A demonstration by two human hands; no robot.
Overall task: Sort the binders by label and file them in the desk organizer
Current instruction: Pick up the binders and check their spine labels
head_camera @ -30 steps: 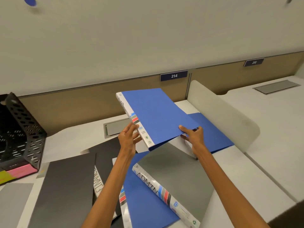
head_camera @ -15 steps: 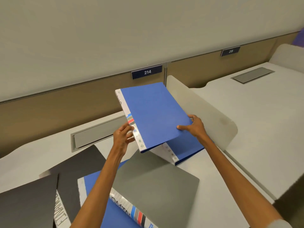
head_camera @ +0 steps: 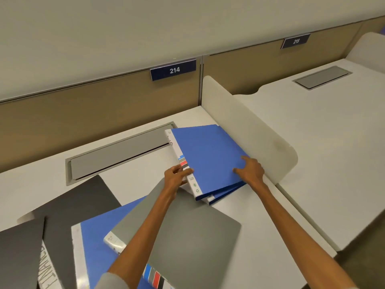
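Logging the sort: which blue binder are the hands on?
The top blue binder beside the white divider, lying on a second blue binder. The third blue binder lies under the grey binder.

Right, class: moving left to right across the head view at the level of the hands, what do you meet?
Grey cable hatch → left hand → blue binder → right hand → white divider → neighbouring desk.

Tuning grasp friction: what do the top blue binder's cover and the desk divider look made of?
Top blue binder: probably matte plastic sheet; even colour, no glare, thin cover. Desk divider: off-white, smooth, matte; plastic or laminate, cannot tell; rounded corner.
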